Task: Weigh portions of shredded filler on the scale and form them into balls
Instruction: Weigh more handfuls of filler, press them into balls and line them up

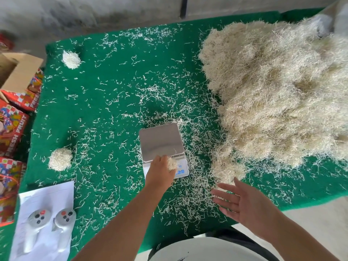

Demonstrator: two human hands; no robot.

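Nearest, a white rounded rim (205,249) sits just off the near edge of the green felt table (116,102). At the near left corner two grey handheld controllers (50,219) lie on a white sheet of paper (47,194), which reaches to the table's left edge. The right hand (248,206) hangs over the near edge with fingers spread and straight, holding nothing, just beside the foot of the filler heap. The left hand (160,172) reaches forward over the scale (162,147), its fingers curled round a small clump of shredded filler (171,163) above the display end; the steel pan beyond is bare. The two hands are well apart.

Loose shreds litter the felt everywhere, thickest around the scale and toward the near edge. One finished ball (60,159) rests left of the scale, a second ball (71,59) sits near the far left corner, and the stretch of felt between them and the scale carries only scattered strands. The big heap of filler (278,91) takes the whole right side and runs to the far right edge.

Beside the left edge stand red printed cartons (11,127) reading "FRESH FRUIT", with an open brown box (18,70) behind. Beyond the table is a grey concrete floor (94,14).
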